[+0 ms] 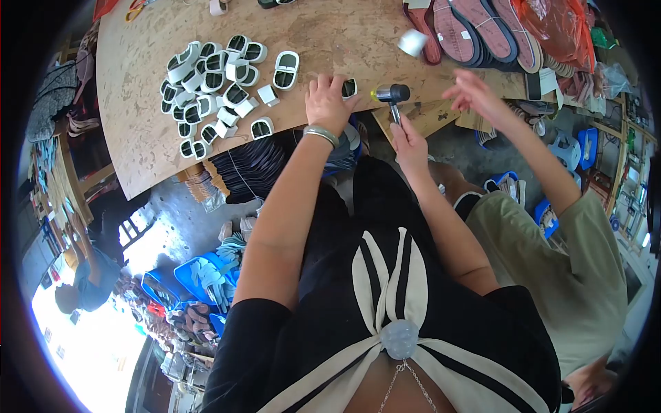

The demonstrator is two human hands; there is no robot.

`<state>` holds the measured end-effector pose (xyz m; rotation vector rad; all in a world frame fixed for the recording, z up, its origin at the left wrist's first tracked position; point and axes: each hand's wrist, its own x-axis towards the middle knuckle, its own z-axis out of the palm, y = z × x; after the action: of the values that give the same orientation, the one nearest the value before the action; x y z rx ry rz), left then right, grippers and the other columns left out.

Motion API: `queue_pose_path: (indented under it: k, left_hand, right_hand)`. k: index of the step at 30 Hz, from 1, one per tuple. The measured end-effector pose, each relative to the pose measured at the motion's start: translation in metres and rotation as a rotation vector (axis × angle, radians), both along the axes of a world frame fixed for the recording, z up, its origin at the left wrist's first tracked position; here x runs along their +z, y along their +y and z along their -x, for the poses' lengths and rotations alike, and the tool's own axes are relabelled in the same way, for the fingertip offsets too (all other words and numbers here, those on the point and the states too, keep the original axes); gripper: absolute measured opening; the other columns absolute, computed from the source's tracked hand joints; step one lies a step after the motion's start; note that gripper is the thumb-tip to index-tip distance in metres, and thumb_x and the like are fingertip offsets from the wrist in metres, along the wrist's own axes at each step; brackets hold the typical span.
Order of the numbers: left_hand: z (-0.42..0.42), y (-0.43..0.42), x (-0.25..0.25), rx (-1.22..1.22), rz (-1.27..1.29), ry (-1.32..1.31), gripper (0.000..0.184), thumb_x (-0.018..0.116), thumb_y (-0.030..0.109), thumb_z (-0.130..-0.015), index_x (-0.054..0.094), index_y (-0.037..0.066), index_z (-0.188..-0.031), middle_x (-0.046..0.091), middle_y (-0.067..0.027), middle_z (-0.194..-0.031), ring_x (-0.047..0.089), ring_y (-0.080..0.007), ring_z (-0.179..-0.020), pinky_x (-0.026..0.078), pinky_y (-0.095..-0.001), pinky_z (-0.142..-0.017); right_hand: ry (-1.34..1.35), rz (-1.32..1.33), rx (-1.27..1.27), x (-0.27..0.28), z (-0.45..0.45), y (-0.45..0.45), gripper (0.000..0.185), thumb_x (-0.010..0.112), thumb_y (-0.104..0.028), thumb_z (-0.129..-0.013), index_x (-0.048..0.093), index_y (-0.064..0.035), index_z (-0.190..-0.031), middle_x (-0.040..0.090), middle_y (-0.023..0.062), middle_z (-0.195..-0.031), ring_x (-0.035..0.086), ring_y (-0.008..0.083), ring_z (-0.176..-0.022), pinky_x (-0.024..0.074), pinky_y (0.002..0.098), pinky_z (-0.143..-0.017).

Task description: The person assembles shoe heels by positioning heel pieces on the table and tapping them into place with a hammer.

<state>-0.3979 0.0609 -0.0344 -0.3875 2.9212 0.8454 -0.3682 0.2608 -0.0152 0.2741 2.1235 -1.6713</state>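
Note:
My left hand [329, 103] rests at the table's front edge, its fingers spread and its thumb side touching a small white-rimmed piece with a dark inside [350, 88]. My right hand [411, 146] is wrapped round the handle of a small hammer [391, 93], which has a black face and a yellow face. The hammer head is just right of the small piece, near the edge. To the left of my left hand lie a larger white oval piece [286, 70] and a heap of similar white pieces [210, 77].
A co-worker's hand [475, 96] reaches in from the right, near a white object [412, 43] above the table [344, 27]. Sandal soles [458, 34] and a red plastic bag [558, 31] lie at the back right. Blue bins [196, 272] stand below left.

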Motion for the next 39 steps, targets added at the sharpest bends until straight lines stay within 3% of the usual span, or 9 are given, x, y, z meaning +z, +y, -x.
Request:
queue_pose_path:
  k: [4,16,17,21,24,27,31,37,39]
  left_hand:
    - [-0.005,-0.033,0.004,-0.266,0.032,0.095,0.049,0.079,0.027,-0.073,0.062,0.018,-0.119,0.051,-0.0111,-0.126,0.051,-0.0325,-0.114,0.046,-0.0419,-0.095]
    - [-0.026,-0.012,-0.029,0.067,-0.065,0.271,0.056,0.084,0.028,-0.067,0.066,0.012,-0.117,0.059,-0.0108,-0.107,0.055,-0.0333,-0.1,0.048,-0.043,-0.089]
    - [-0.026,-0.011,-0.029,0.078,-0.059,0.299,0.055,0.084,0.028,-0.067,0.067,0.012,-0.116,0.06,-0.0105,-0.104,0.055,-0.033,-0.099,0.048,-0.043,-0.088]
    - [-0.024,-0.009,-0.029,0.098,-0.048,0.284,0.054,0.084,0.028,-0.066,0.067,0.013,-0.115,0.06,-0.01,-0.104,0.055,-0.0319,-0.097,0.048,-0.0427,-0.087]
    - [-0.026,-0.009,-0.03,0.102,-0.046,0.277,0.053,0.084,0.028,-0.066,0.068,0.013,-0.115,0.06,-0.0098,-0.103,0.055,-0.0317,-0.098,0.048,-0.0428,-0.087]
    - [-0.026,-0.009,-0.03,0.107,-0.039,0.283,0.053,0.084,0.027,-0.066,0.068,0.013,-0.115,0.06,-0.0096,-0.103,0.055,-0.0315,-0.098,0.048,-0.0427,-0.087]
    - [-0.027,-0.008,-0.03,0.114,-0.047,0.271,0.053,0.084,0.027,-0.067,0.068,0.012,-0.115,0.059,-0.0098,-0.103,0.055,-0.0316,-0.099,0.048,-0.0425,-0.088]
    - [-0.027,-0.009,-0.028,0.114,-0.055,0.267,0.051,0.083,0.027,-0.068,0.068,0.01,-0.113,0.06,-0.0099,-0.104,0.056,-0.0317,-0.099,0.048,-0.0425,-0.088]
    - [-0.026,-0.008,-0.027,0.117,-0.052,0.253,0.05,0.083,0.027,-0.068,0.069,0.01,-0.112,0.06,-0.01,-0.104,0.056,-0.0317,-0.099,0.048,-0.0425,-0.088]
  right_hand:
    - [0.025,0.033,0.041,-0.011,-0.001,0.0,0.038,0.056,-0.022,-0.1,0.056,-0.0104,-0.136,0.041,-0.0068,-0.063,0.037,0.0013,-0.052,0.0287,0.019,-0.044]
    - [0.142,0.033,0.031,0.027,0.044,-0.022,0.041,0.055,-0.023,-0.101,0.053,-0.0011,-0.135,0.042,-0.0054,-0.066,0.038,0.0018,-0.059,0.0304,0.0206,-0.05]
    - [0.205,-0.152,0.071,0.025,0.041,-0.022,0.032,0.054,-0.026,-0.1,0.058,-0.0057,-0.125,0.053,0.005,-0.065,0.054,0.0139,-0.058,0.0425,0.0302,-0.055]
    - [0.161,-0.391,0.39,0.007,0.028,-0.02,0.034,0.056,-0.031,-0.097,0.059,-0.0153,-0.126,0.065,0.0246,-0.09,0.064,0.0415,-0.083,0.0493,0.046,-0.068]
    - [0.347,-0.421,0.422,0.023,0.029,-0.024,0.035,0.056,-0.031,-0.096,0.058,-0.0142,-0.127,0.066,0.0234,-0.085,0.065,0.041,-0.078,0.05,0.0453,-0.066]
    - [0.39,-0.26,0.123,0.029,0.023,-0.031,0.035,0.056,-0.032,-0.096,0.059,-0.015,-0.127,0.066,0.0232,-0.083,0.065,0.0415,-0.076,0.05,0.0461,-0.065]
    - [0.308,-0.606,0.447,0.003,0.024,-0.018,0.035,0.055,-0.031,-0.098,0.058,-0.0138,-0.128,0.066,0.0236,-0.088,0.066,0.0403,-0.079,0.0505,0.0452,-0.066]
    - [0.602,-0.216,0.094,0.015,0.012,-0.03,0.034,0.057,-0.032,-0.096,0.06,-0.0163,-0.126,0.067,0.0211,-0.088,0.066,0.0387,-0.077,0.0504,0.0462,-0.063]
    - [0.418,-0.51,0.374,0.012,0.013,-0.024,0.034,0.058,-0.028,-0.097,0.059,-0.0125,-0.128,0.068,0.0199,-0.091,0.068,0.0336,-0.08,0.0511,0.0395,-0.067]
